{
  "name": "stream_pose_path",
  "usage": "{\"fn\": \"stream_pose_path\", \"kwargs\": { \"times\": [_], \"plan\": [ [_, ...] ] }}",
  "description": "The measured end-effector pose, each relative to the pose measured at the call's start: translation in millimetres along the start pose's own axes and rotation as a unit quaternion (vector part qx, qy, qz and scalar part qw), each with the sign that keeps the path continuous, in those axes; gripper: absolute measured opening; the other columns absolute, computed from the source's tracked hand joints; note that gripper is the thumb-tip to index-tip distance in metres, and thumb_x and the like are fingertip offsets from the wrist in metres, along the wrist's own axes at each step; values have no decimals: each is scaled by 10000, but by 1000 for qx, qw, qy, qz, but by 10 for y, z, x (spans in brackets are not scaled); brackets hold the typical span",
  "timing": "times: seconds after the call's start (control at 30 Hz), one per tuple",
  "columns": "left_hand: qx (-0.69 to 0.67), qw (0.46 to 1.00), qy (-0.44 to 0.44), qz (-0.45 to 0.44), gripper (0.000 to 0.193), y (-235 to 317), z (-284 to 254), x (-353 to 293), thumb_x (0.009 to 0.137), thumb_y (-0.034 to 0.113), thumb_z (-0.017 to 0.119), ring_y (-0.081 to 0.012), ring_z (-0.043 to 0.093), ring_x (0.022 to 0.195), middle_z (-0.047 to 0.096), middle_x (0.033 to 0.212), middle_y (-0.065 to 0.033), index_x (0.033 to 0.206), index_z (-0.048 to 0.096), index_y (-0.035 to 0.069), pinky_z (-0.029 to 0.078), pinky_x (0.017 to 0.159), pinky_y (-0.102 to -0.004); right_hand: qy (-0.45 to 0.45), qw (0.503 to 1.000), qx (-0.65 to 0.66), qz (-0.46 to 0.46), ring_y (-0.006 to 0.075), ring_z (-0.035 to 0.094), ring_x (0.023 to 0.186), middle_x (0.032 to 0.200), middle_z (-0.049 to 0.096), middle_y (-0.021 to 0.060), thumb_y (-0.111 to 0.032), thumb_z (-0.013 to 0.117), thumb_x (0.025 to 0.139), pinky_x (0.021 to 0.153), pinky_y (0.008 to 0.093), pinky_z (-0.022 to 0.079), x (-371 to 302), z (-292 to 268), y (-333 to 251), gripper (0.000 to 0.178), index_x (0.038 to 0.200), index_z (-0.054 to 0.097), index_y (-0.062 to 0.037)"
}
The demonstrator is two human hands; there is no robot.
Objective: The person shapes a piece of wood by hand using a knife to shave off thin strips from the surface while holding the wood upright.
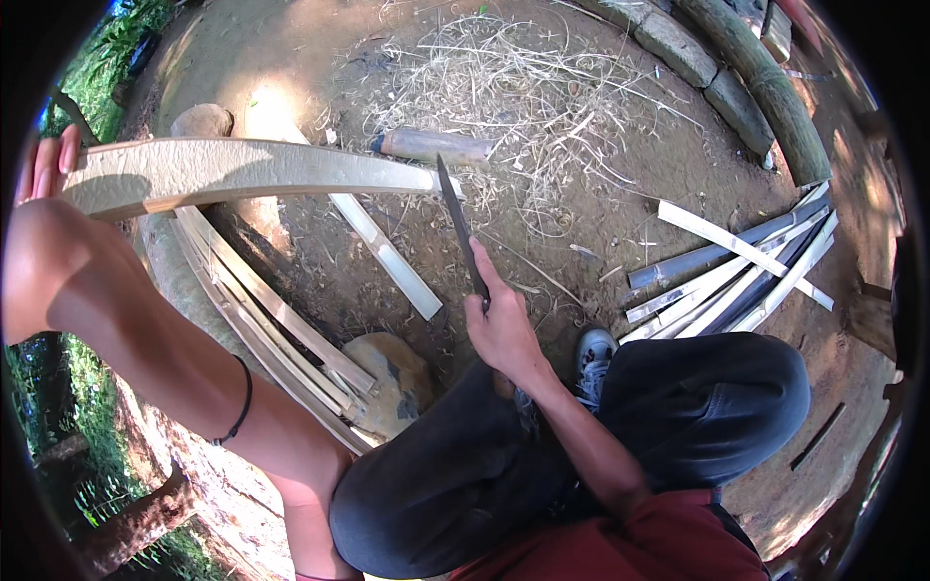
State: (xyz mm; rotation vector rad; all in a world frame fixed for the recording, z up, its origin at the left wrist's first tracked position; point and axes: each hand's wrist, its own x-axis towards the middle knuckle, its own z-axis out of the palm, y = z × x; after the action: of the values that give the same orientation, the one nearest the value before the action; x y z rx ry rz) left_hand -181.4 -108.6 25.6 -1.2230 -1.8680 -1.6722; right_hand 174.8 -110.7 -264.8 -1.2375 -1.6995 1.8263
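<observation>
At the far left, the fingers of my left hand point(48, 167) wrap round one end of a broad, pale split-bamboo slat point(252, 167). The slat reaches across to the middle, its free end tapering. My right hand point(504, 327) is closed on a long knife point(457, 218) with a narrow dark blade. The blade points up and away, crossing the slat's free end; whether they touch I cannot tell. Part of a wooden handle point(503, 384) shows below my right fist. Beyond the slat's end, a short bamboo section point(436, 146) lies on the dirt.
Thin shavings point(528, 82) are scattered ahead. A single slat point(387, 257) lies in the middle. Several long strips point(281, 310) lean over a stone point(392, 373) at left. More cut slats point(736, 266) are piled at right, near a bamboo pole point(765, 87) and stone edging point(736, 107).
</observation>
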Motion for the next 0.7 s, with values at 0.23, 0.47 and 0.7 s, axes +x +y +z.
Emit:
{"fn": "stream_pose_path", "kwargs": {
  "times": [0.23, 0.47, 0.7],
  "plan": [
    [75, 997, 22, 14, 256, 29, -101, 91, 932, -65, 271, -287, 638, 874, 584, 986, -197, 1028, 503, -112, 589, 913, -394, -2, 994, 112, 2, 233, 608, 512, 628, 590, 132, -42, 525, 885, 544, 388, 493, 82, 72, -65, 664, 1520, 333, -64],
    [-38, 993, -87, 73, 369, -338, -280, 226, 988, 79, 244, -367, 612, 1011, 578, 1073, -236, 1154, 492, -138, 487, 1051, -461, -58, 889, 395, 224, 80, 430, 491, 717, 510, 35, -8, 517, 885, 417, 247, 390, 336, 85, 540, 538, 1398, 378, -96],
    [-308, 945, -101, -41, 427, -49, 10, -73, 942, 346, 355, -211, 480, 747, 442, 813, -87, 987, 490, -56, 438, 796, -385, -154, 638, 655, 375, 78, 460, 581, 761, 512, 30, -102, 581, 913, 519, 214, 436, 452, -28, 1020, 195, 1088, 501, -76]
  ]
}}
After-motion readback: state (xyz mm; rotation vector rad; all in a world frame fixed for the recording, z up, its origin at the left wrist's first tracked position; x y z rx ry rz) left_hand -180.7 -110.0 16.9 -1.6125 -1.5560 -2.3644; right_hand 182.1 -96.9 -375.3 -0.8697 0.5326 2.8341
